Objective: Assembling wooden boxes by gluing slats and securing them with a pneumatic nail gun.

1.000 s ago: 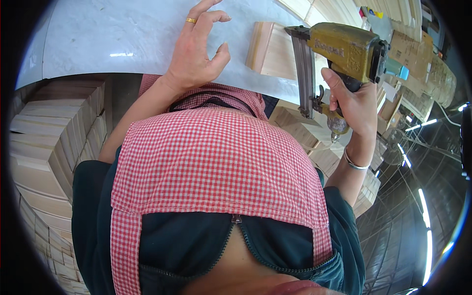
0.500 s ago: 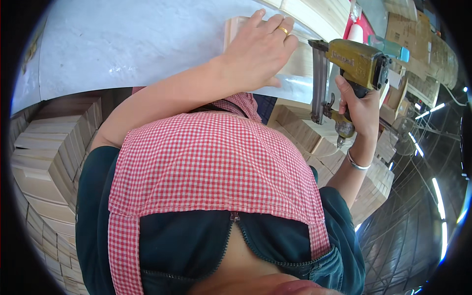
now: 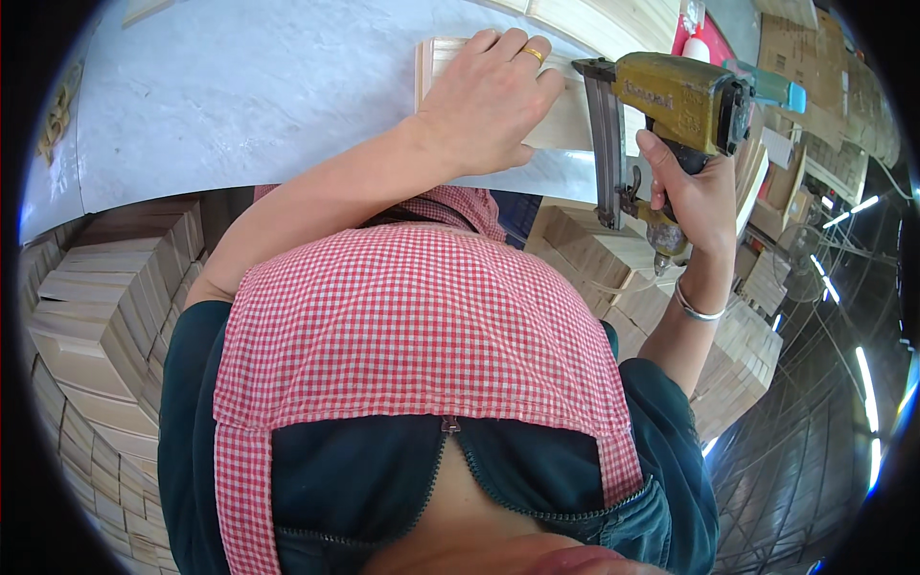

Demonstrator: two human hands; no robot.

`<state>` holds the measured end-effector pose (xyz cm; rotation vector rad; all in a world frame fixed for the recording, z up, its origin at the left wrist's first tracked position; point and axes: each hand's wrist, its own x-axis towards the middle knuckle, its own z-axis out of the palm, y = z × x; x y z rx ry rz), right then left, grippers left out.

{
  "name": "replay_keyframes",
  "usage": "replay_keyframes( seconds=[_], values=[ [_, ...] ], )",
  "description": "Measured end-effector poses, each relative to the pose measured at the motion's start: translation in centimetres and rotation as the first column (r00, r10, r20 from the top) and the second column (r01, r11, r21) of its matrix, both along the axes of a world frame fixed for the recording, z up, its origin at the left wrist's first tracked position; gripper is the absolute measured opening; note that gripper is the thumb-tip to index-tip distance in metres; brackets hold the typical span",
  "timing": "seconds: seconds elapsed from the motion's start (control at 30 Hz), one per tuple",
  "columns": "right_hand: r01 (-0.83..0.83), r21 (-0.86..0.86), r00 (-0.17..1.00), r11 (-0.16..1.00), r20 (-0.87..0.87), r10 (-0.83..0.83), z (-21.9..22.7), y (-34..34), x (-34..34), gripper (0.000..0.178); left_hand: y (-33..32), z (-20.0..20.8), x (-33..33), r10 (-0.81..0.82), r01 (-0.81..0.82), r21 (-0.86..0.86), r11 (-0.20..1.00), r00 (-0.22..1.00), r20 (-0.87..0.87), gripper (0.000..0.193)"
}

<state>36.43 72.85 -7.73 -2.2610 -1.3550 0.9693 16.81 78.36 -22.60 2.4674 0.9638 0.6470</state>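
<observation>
On the tabletop lies a light wooden piece (image 3: 438,59), rectangular with a raised edge at its left end. My left hand (image 3: 494,103), with a ring on one finger, lies over it, the fingers curled at its far side and the thumb toward me. Much of the piece is hidden under that hand. Wrapped around the handle of a yellow and black nail gun (image 3: 671,93) is my right hand (image 3: 704,192). The gun's nose and long magazine point left, above the piece's right end; whether they touch cannot be seen.
More pale wooden pieces (image 3: 613,29) lie along the table's far side. Stacked wooden boxes (image 3: 91,335) stand below the table at left, with another stack (image 3: 585,249) at right. A white-capped bottle (image 3: 697,48) and cardboard boxes (image 3: 800,57) are at the far right.
My left hand and the wooden piece have shifted slightly left. The nail gun in my right hand has moved left and a little farther away, closer to my left hand.
</observation>
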Motion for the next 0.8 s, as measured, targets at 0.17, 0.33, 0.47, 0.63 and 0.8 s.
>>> replay_keyframes(
  seconds=[0.17,0.33,0.47,0.63,0.8],
  values=[
    [0.004,-0.001,1.0,1.0,-0.015,-0.004,0.0,0.2,-0.2,0.023,0.0,0.0,-0.1,-0.01,0.01,-0.01,1.0,1.0,-0.001,0.053],
    [0.061,-0.002,0.997,0.998,-0.041,-0.061,-0.3,-0.1,-0.1,0.024,0.1,0.1,0.0,-0.02,0.02,-0.03,0.999,1.0,-0.007,0.055],
    [0.158,0.049,0.987,0.986,0.0,-0.158,-0.1,-0.9,0.0,0.025,0.1,0.0,-0.1,-0.039,0.039,-0.03,0.999,0.999,0.017,0.057],
    [0.293,0.192,0.948,0.936,0.07,-0.311,-0.4,-2.7,2.4,0.03,0.6,-0.3,-1.3,-0.051,0.052,-0.013,0.999,0.997,0.064,0.06],
    [0.198,0.249,0.929,0.948,0.261,-0.263,-6.0,-8.0,11.8,0.039,1.3,2.0,-5.6,0.075,-0.047,-0.171,0.984,0.984,0.162,0.063]
  ],
)
